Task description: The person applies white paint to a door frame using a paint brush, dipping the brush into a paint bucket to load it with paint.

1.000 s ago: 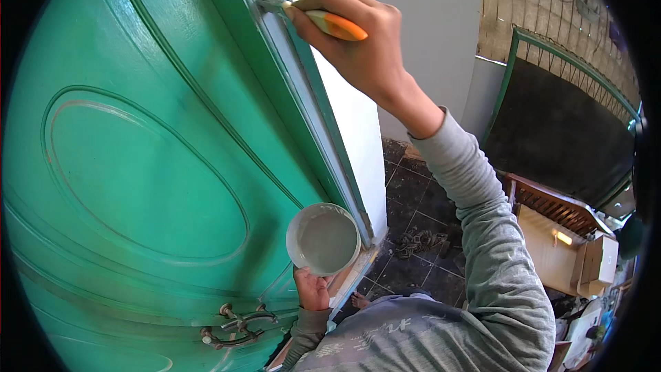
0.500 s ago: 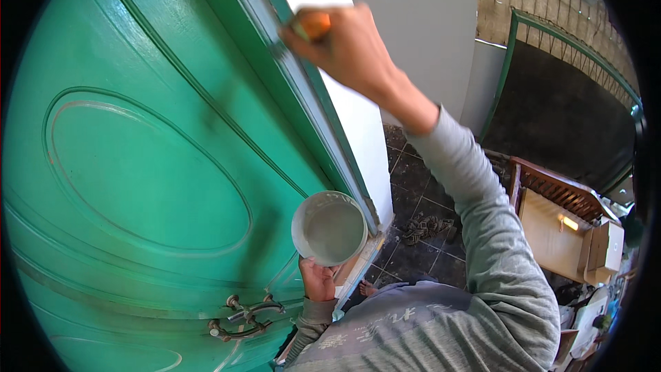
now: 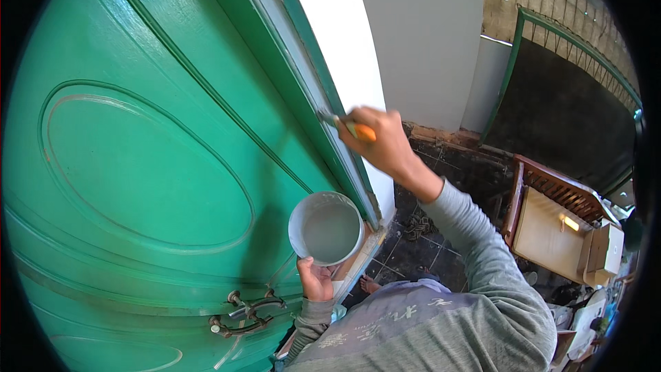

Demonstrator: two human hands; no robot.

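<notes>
My right hand is closed around the orange handle of a paintbrush. The brush's bristles touch the grey-painted strip of the door frame, between a green edge and the white wall end. Lower down, my left hand grips a round whitish tub by its near side, with the thumb up at the rim. Grey paint lies inside the tub. Left of both hands stands a green door with an oval moulding.
A metal door handle juts out near my left forearm. Right of me is a wooden bench with a cardboard box on it. Dark floor tiles carry a patterned item. A black panel in a green frame stands behind.
My right hand has brought the brush down along the frame, closer to the tub. The left hand and the tub have hardly shifted.
</notes>
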